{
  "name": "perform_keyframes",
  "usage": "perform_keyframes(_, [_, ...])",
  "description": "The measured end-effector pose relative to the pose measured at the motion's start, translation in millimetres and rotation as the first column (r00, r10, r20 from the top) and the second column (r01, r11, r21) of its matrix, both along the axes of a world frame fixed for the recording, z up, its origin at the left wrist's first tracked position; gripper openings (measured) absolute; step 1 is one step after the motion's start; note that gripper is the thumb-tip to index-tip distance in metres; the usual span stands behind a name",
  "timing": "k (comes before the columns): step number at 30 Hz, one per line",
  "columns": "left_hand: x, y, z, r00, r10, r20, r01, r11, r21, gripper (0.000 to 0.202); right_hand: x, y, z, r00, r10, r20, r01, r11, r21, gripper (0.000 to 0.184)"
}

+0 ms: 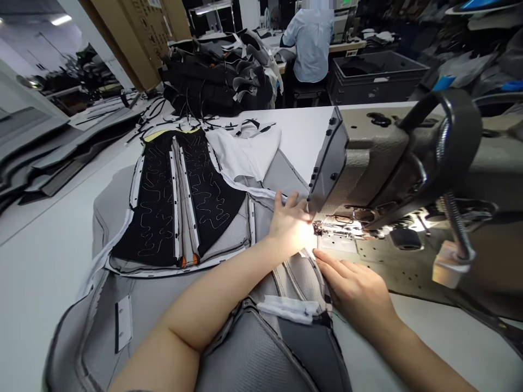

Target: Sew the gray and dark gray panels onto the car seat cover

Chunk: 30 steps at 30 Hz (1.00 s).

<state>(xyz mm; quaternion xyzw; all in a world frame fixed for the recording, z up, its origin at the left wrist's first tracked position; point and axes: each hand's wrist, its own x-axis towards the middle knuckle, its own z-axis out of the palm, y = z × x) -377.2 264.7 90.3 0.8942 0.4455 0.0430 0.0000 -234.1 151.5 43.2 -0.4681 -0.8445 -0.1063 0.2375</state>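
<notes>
A grey sewn seat cover [161, 302] lies spread inside out, with white trim strips along its seams. On it is a black pad [153, 201] stitched with wavy lines. My left hand [290, 223] presses on the cover just left of the sewing machine's [368, 163] needle area, fingers spread. Lamp glare washes out part of that hand. My right hand [357, 288] grips the cover's right edge, slightly nearer me; its thumb is hidden. A white fabric flap [247, 152] lies beyond the pad.
Grey trim pieces [61, 141] are stacked at the left. A heap of dark covers [220, 76] stands at the table's far edge. Behind it, a person in a light blue shirt [312, 46] sits beside a grey crate [378, 73]. Scissors [500, 326] lie at the right.
</notes>
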Motion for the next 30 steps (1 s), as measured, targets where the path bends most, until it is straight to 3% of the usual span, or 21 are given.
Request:
perform_keyframes(5, [0.4, 6.9, 2.8, 1.0, -0.004, -0.026, 0.003, 1.0, -0.028, 0.024, -0.3, 7.0, -0.7, 0.999, -0.031, 0.021, 0.032, 0.999, -0.007, 0.034])
perform_keyframes(13, [2.2, 40.5, 7.3, 1.0, -0.009, -0.01, 0.008, 0.994, -0.106, 0.016, 1.4, 16.2, 1.9, 0.995, -0.017, 0.094, 0.014, 1.0, 0.028, 0.032])
perform_keyframes(15, [2.3, 44.7, 6.4, 0.999, -0.027, -0.018, 0.025, 0.994, -0.103, 0.023, 2.9, 16.4, 0.9, 0.994, -0.016, 0.104, 0.014, 1.0, 0.017, 0.032])
perform_keyframes(22, [-0.9, 41.5, 3.9, 1.0, -0.019, 0.007, 0.019, 0.995, -0.095, 0.019, 6.3, 13.7, -2.1, 0.994, 0.025, 0.103, -0.022, 0.999, -0.03, 0.038])
perform_keyframes(30, [-8.7, 32.3, 4.2, 1.0, -0.026, -0.003, 0.025, 0.985, -0.169, 0.03, 6.5, 4.9, -2.4, 0.99, 0.008, 0.143, -0.008, 1.0, -0.007, 0.043])
